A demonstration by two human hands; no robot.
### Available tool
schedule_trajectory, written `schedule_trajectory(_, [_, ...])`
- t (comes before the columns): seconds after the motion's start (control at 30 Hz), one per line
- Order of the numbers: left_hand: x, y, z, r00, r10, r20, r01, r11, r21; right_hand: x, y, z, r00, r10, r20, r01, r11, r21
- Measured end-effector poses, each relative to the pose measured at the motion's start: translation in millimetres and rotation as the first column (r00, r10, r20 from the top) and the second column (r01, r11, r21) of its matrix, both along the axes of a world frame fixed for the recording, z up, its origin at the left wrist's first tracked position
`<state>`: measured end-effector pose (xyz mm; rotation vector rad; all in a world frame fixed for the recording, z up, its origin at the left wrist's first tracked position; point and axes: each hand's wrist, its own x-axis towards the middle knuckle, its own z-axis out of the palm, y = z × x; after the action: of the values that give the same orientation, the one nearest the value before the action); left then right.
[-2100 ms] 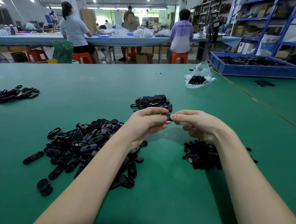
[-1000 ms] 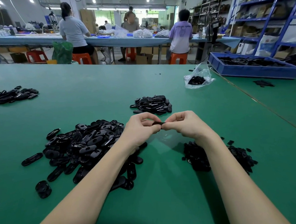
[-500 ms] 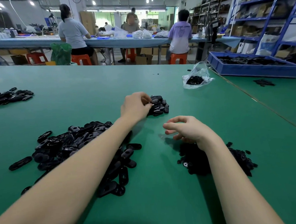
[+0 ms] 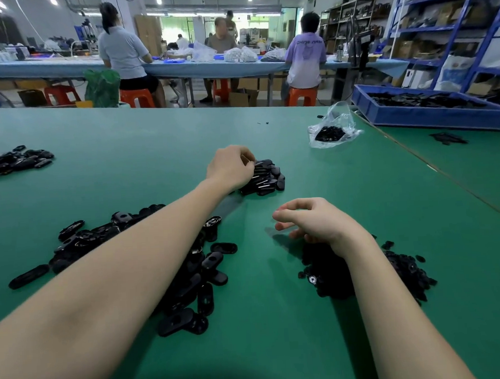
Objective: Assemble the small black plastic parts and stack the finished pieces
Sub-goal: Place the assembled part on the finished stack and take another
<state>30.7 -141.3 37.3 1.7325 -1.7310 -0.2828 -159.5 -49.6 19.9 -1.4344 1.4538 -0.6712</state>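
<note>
— Green felt-like tabletop (image 4: 125, 155), and black plastic everywhere. What is the left hand (image 4: 231, 167) doing?

— It reaches forward to the small heap of finished black oval pieces (image 4: 267, 178) at the centre of the table. Its fingers are curled at the heap's near-left edge, against the topmost piece; whether they pinch that piece or merely touch it, I cannot tell.

— And the right hand (image 4: 314, 222)?

— Nearer the body, it hovers over the tabletop, fingers loosely curled with a gap between thumb and forefinger, holding nothing. Its wrist is over the pile of small round black parts (image 4: 403, 271), which spreads just behind and to the right of the hand.

— Where are the unassembled ones?

— The large scatter of black oblong plastic shells (image 4: 198, 276) lies under and beside the left forearm, well short of the finished heap.

— Anything else?

— Another cluster of black pieces (image 4: 12, 161) lies at the far left, a clear plastic bag of black parts (image 4: 332, 130) far right, and a blue plastic tray (image 4: 430, 116) beyond it.
</note>
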Motion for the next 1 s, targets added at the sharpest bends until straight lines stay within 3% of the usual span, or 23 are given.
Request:
schedule_trajectory(0.23, [35.0, 66.9, -2.6, 0.993, -0.054, -0.108, 0.058, 0.998, 0.037, 5.5, 2.8, 5.0, 0.999, 0.015, -0.04, -0.017, 0.998, -0.057])
schedule_trajectory(0.63, [64.0, 112.0, -9.9, 0.922, -0.159, 0.352, 0.062, 0.96, 0.272, 13.0, 9.3, 9.5, 0.985, 0.066, -0.158, -0.085, 0.99, -0.114])
schedule_trajectory(0.87, [55.9, 116.8, -12.6, 0.939, -0.107, 0.328, 0.031, 0.973, 0.227, 4.2, 9.1, 12.8, 0.988, 0.055, -0.146, -0.071, 0.991, -0.109])
schedule_trajectory(1.0, [49.8, 119.3, -10.4, 0.937, -0.047, 0.346, 0.01, 0.994, 0.108, 1.1, 8.5, 13.6, 0.987, 0.066, -0.145, -0.083, 0.99, -0.115])
